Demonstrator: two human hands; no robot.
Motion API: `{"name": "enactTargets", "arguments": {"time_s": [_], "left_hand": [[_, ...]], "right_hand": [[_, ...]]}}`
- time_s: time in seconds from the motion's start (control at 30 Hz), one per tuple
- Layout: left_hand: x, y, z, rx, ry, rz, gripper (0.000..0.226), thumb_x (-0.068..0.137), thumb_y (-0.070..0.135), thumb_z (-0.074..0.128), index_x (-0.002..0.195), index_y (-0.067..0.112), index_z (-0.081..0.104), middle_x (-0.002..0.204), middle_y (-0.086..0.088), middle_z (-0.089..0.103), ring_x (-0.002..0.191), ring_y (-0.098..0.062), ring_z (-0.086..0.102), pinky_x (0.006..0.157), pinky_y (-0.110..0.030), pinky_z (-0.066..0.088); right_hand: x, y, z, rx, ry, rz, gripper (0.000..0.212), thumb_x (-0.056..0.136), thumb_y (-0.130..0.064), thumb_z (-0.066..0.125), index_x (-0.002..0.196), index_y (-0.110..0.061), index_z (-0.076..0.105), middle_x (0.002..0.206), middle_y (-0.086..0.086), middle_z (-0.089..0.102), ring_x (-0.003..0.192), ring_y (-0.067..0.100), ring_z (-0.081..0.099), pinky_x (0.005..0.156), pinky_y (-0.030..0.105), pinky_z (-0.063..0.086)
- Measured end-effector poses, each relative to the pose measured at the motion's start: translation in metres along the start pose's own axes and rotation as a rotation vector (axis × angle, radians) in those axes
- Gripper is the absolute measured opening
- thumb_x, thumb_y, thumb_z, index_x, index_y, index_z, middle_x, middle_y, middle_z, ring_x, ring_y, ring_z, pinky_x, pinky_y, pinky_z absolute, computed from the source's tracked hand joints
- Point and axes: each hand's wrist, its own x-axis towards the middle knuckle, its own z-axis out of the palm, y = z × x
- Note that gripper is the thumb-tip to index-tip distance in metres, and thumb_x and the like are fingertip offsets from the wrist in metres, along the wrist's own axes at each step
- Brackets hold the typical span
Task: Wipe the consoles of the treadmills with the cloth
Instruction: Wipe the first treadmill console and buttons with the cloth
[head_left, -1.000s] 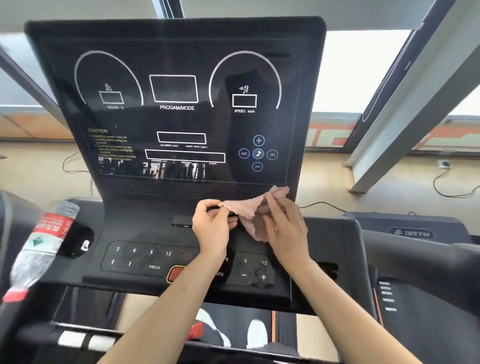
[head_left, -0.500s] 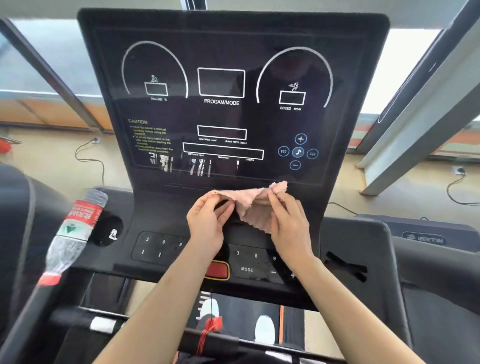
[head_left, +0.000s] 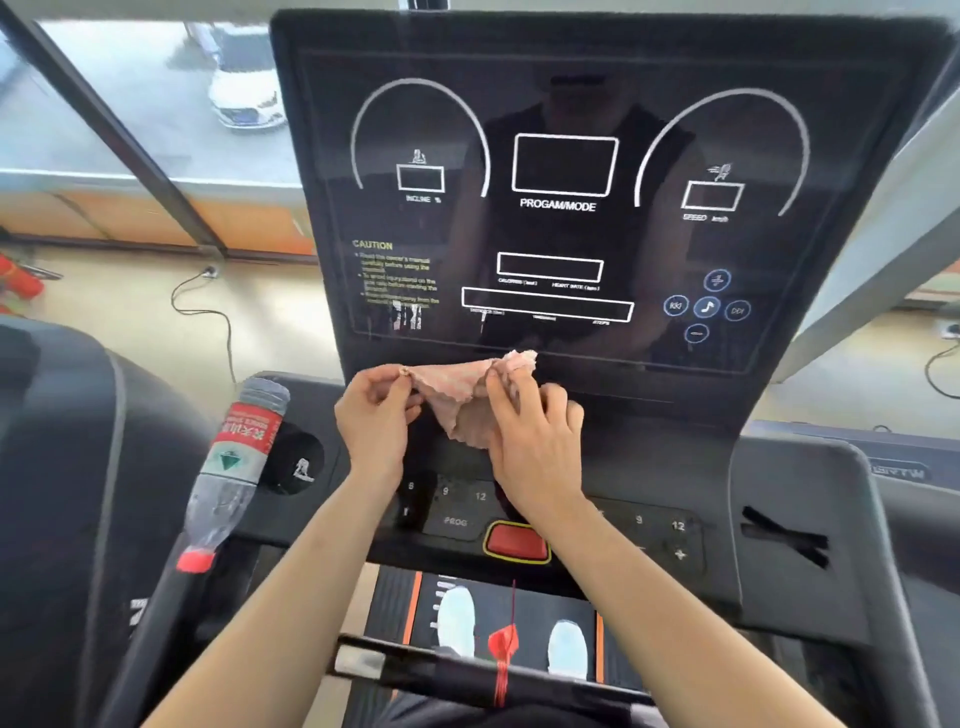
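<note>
A black treadmill console (head_left: 571, 104) fills the upper middle of the head view, with white dial outlines and a dark glossy screen. Below it lies a button panel (head_left: 654, 525) with a red stop button (head_left: 517, 540). A small pink cloth (head_left: 457, 395) is stretched between both hands just under the screen's lower edge. My left hand (head_left: 376, 421) pinches the cloth's left corner. My right hand (head_left: 535, 441) grips its right corner and covers part of the hanging fold.
A plastic water bottle (head_left: 234, 467) with a red cap leans in the cup holder at the left. A red safety cord (head_left: 503, 649) hangs over the front bar. A second treadmill (head_left: 893, 467) stands to the right, and cables lie on the floor behind.
The view has shifted left and closer, so the console sits further right and larger. Both hands have pulled the cloth a little wider apart while staying below the screen.
</note>
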Motion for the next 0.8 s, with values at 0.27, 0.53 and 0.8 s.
{"name": "enactTargets", "arguments": {"time_s": [0.27,0.53,0.8], "left_hand": [[0.047,-0.009,-0.053,0.288,0.003,0.179,0.036,0.092,0.018,0.073,0.123,0.028,0.056,0.093,-0.005,0.074,0.089,-0.023,0.073,0.086,-0.037,0.059],[0.071,-0.017,-0.094,0.553,-0.025,0.187,0.015,0.094,0.023,0.071,0.108,0.017,0.068,0.098,-0.005,0.075,0.091,-0.021,0.071,0.073,-0.026,0.051],[0.036,-0.046,-0.133,0.653,-0.144,0.211,0.021,0.096,0.012,0.067,0.116,0.016,0.072,0.101,0.004,0.073,0.092,-0.014,0.069,0.089,-0.029,0.054]], "right_hand": [[0.019,-0.041,0.014,-0.076,-0.077,-0.136,0.083,0.081,-0.025,0.075,0.155,-0.017,0.038,0.15,0.004,0.04,0.116,0.032,0.044,0.088,0.047,0.038],[0.037,-0.068,0.027,-0.182,-0.204,-0.335,0.083,0.08,-0.024,0.068,0.156,-0.014,0.034,0.16,0.004,0.033,0.13,0.034,0.037,0.098,0.051,0.036],[0.005,-0.073,0.02,-0.01,-0.219,-0.358,0.069,0.083,-0.017,0.061,0.15,-0.014,0.044,0.162,0.004,0.036,0.145,0.03,0.035,0.101,0.046,0.041]]}}
